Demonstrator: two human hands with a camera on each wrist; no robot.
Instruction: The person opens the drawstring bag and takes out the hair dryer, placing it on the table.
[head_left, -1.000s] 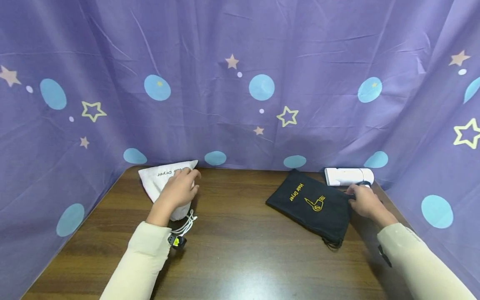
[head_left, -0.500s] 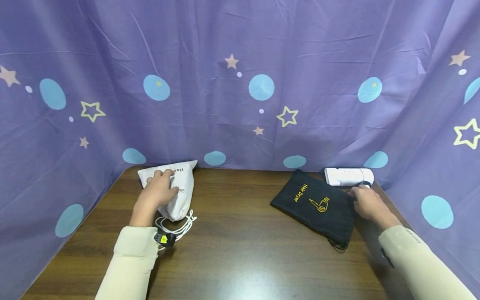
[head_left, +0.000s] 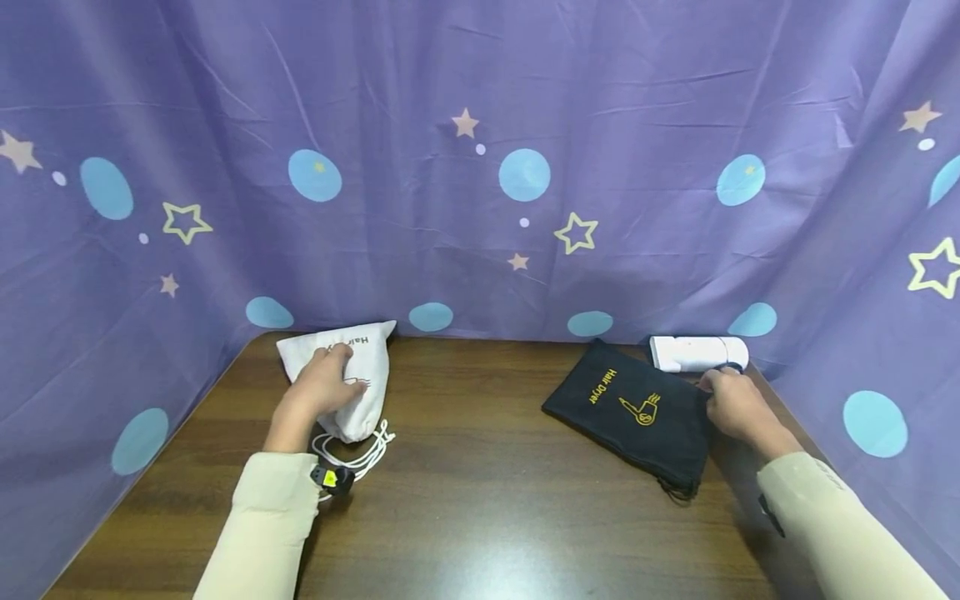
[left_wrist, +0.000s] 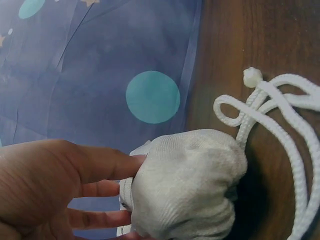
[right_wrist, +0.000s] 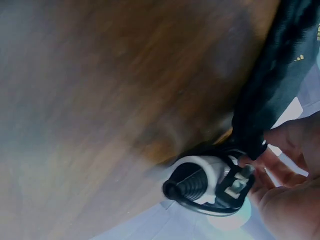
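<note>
Before a star-printed purple curtain (head_left: 420, 208), a wooden bench (head_left: 480, 483) carries a black "Hair Dryer" drawstring bag (head_left: 626, 429) at right, a white drawstring bag (head_left: 372, 373) at left, and a white hair dryer (head_left: 693, 353) just behind the black one. The right hand (head_left: 738, 406) pinches the black bag's edge; the left hand (head_left: 320, 383) rests on the white bag, fingers apart.
</note>
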